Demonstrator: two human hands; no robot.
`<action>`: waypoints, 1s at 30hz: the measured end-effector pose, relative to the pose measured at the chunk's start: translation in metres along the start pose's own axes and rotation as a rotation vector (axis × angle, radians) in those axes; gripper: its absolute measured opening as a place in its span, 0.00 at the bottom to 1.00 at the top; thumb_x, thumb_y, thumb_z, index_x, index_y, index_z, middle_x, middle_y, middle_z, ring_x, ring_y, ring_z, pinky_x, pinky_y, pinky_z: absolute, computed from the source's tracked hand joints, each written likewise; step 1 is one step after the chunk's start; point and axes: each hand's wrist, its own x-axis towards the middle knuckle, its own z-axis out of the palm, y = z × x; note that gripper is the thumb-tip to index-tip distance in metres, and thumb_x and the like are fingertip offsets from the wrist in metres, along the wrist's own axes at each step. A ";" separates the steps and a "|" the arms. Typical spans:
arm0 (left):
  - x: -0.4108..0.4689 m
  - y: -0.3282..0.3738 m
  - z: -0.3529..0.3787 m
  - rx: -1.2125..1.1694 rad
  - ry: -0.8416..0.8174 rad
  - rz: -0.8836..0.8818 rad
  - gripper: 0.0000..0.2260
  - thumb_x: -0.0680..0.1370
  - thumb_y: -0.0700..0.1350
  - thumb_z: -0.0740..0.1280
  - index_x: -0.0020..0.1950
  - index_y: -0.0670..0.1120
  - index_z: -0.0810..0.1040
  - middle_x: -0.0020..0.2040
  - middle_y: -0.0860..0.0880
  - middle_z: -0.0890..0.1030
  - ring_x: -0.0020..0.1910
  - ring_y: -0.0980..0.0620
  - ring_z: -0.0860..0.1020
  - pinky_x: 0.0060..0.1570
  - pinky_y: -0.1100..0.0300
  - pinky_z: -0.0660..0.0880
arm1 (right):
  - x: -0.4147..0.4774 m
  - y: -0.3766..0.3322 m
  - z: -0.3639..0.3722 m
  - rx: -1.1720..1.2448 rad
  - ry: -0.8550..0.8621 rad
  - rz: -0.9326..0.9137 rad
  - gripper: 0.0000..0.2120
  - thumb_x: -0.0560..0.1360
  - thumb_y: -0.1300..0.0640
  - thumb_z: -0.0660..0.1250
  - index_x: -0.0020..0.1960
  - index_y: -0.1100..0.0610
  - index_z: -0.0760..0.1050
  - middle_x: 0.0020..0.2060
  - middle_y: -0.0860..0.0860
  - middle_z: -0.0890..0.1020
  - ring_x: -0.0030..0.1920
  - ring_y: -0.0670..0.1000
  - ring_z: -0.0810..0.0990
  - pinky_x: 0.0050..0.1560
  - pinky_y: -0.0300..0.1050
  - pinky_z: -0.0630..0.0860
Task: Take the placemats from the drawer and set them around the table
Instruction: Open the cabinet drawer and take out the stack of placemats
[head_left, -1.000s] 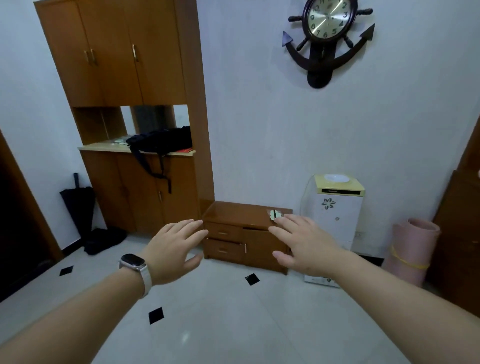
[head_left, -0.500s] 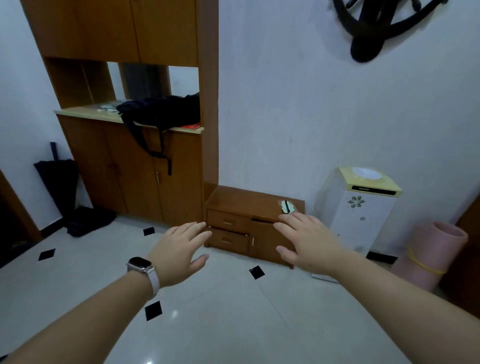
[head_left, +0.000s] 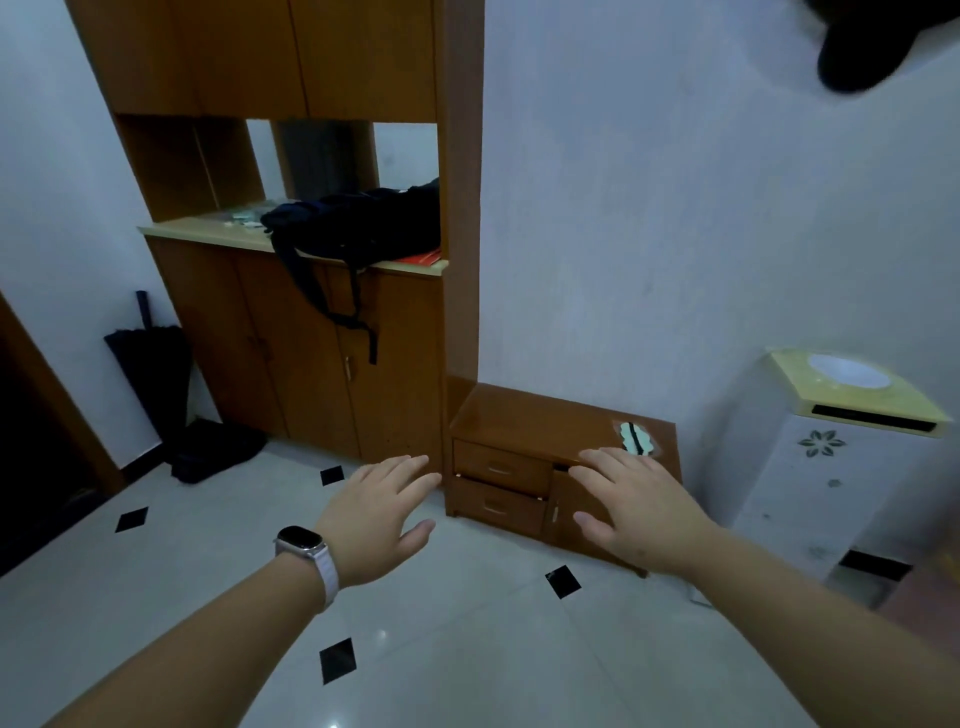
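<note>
while the drawers (head_left: 501, 470) hide their contents, left hand (head_left: 376, 525) and right hand (head_left: 639, 514) hover spread.

Two wooden drawers sit stacked in the left half of a low brown cabinet (head_left: 540, 415), which stands on the pale tiled floor (head_left: 467, 649) against the white wall (head_left: 649, 234). The upper drawer (head_left: 501, 469) and the lower drawer (head_left: 496, 506) each carry a small horizontal metal handle at centre. Both appear all but closed, though in the dim light the lower front seems to stand slightly out from the frame.
</note>
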 end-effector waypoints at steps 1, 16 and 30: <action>0.009 -0.009 0.006 0.011 -0.006 -0.007 0.24 0.75 0.60 0.60 0.66 0.50 0.75 0.66 0.47 0.77 0.63 0.45 0.76 0.58 0.50 0.75 | 0.014 0.007 0.011 0.018 -0.016 0.002 0.28 0.78 0.38 0.54 0.74 0.48 0.66 0.73 0.48 0.68 0.74 0.51 0.64 0.72 0.51 0.61; 0.170 -0.127 0.069 0.063 -0.129 -0.117 0.23 0.75 0.58 0.59 0.66 0.48 0.75 0.66 0.45 0.77 0.62 0.43 0.76 0.58 0.49 0.74 | 0.253 0.100 0.098 0.115 -0.070 -0.131 0.26 0.79 0.39 0.56 0.73 0.49 0.66 0.72 0.49 0.68 0.72 0.51 0.64 0.70 0.50 0.63; 0.283 -0.248 0.205 -0.108 -0.235 0.035 0.24 0.75 0.56 0.59 0.65 0.46 0.77 0.64 0.43 0.78 0.61 0.43 0.77 0.55 0.48 0.75 | 0.387 0.109 0.169 0.117 -0.209 -0.022 0.26 0.80 0.40 0.55 0.74 0.50 0.64 0.74 0.50 0.66 0.74 0.52 0.62 0.73 0.52 0.60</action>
